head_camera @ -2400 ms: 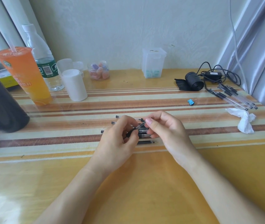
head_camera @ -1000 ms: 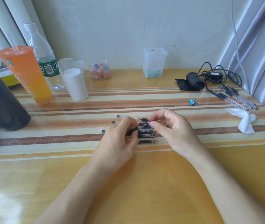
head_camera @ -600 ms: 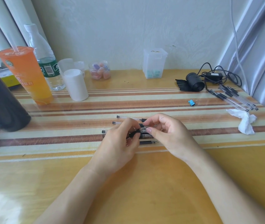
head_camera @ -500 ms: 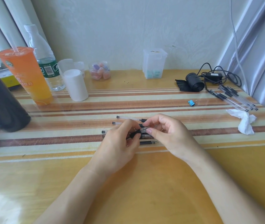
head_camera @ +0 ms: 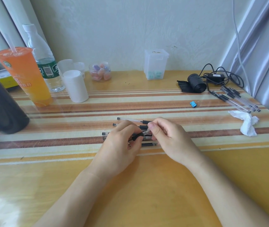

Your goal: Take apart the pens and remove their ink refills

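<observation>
When the present view was set against that of a second before, the two hands were found to have been drawn closer together over the striped table (head_camera: 130, 185), and the gap formerly seen between them had been closed. The left hand (head_camera: 119, 149) was seen curled round the black grip of the held pen (head_camera: 138, 134), the barrel being hidden under the fingers. The right hand (head_camera: 168, 138) was seen with thumb and forefinger pinched on the clear tip end of that pen, just right of the black grip, with the remaining fingers loosely curled. It is judged that the tip section was being worked loose. No refill had been drawn from this pen, so the step is judged unfinished.

The held pen was carried just above the loose pens (head_camera: 131, 120), which were laid side by side on the table beneath and just beyond both hands. Whether any of these had been taken apart could not be told. A second bundle of pens (head_camera: 238, 100) was noted at the far right, well apart from the hands, near a crumpled tissue (head_camera: 247, 122). A small blue clip (head_camera: 193, 104) was noted between the two groups.
</observation>
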